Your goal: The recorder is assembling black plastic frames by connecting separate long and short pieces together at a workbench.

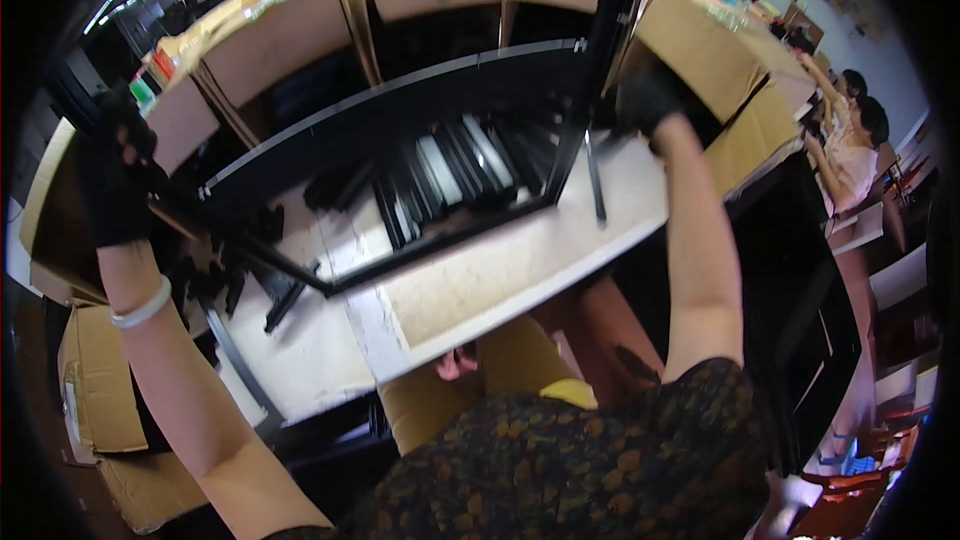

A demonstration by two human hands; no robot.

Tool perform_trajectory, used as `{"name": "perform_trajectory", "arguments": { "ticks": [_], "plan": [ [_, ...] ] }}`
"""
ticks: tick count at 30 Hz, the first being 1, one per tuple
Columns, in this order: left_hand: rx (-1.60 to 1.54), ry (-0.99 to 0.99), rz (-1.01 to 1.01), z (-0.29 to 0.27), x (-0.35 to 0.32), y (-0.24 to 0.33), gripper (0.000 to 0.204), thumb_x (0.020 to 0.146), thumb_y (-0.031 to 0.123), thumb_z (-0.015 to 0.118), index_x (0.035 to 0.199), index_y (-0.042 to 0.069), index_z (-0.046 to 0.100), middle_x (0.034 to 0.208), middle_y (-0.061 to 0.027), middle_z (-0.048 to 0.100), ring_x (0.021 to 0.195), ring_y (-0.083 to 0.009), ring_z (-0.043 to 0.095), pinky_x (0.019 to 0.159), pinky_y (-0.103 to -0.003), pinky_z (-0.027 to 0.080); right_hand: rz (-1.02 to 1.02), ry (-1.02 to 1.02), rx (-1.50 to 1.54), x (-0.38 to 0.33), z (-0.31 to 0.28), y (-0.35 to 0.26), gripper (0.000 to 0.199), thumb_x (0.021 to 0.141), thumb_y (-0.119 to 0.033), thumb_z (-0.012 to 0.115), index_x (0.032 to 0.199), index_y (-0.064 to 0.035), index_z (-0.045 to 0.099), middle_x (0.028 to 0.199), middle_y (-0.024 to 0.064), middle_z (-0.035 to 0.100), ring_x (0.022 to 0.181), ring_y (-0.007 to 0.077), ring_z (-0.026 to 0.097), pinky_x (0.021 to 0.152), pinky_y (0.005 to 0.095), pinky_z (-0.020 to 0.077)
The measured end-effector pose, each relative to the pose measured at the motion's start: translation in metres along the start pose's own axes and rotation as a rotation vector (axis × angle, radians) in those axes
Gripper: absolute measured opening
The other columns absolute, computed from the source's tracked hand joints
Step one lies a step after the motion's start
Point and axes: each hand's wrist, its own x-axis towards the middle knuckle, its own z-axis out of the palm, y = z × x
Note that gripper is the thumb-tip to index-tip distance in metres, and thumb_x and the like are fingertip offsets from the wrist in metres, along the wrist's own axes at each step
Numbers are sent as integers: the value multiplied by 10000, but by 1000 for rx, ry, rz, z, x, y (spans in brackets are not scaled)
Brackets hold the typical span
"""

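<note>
A black rectangular frame (440,248) stands tilted over the white worktable (470,290), its bars rising at the left and right. At the far left, my left hand (120,175), in a black glove with bare fingertips showing, is closed around the frame's left bar. My right hand (648,105), also black-gloved, is beside the frame's right post (600,50). Motion blur and the dark box behind hide its fingers, so I cannot tell whether it touches the post. Inside the frame lie several black and silver strips (440,170).
Open cardboard boxes (280,35) curve around the table's back, with a long black panel (390,95) before them. Small black parts (235,280) lie at the table's left. More cartons (105,380) stand lower left. Other people (850,145) are at far right.
</note>
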Motion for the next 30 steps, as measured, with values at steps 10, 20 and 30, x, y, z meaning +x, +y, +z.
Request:
{"name": "perform_trajectory", "arguments": {
  "ticks": [10, 20, 30],
  "plan": [
    [-153, -83, -60, -7, -3, 7, 168, 926, 160, 558, 794, 145, 456, 562, 64, 376, 406, -36, 339, 384, -194, 284, 955, -197, 992, -111, 143, 1, 179, 832, -102, 587, 974, -65, 483, 627, 98, 566, 491, 231, 574, 417, 364, 470],
    [-95, -6, -101, 3, 4, 4, 114, 904, 157, 609, 856, 127, 510, 587, 60, 428, 407, -26, 379, 373, -194, 307, 120, 97, 542, -95, -230, 14, 388, 967, -227, 477, 1319, -65, 495, 847, 42, 619, 538, 138, 597, 431, 273, 480],
    [-84, -41, -79, 18, 5, 5, 148, 885, 155, 623, 831, 130, 488, 553, 56, 421, 387, -43, 400, 357, -212, 337, 151, 288, 258, -86, -355, -144, 507, 943, -536, 467, 983, -57, 630, 591, 1, 535, 350, 67, 463, 321, 210, 330]
  ]
}}
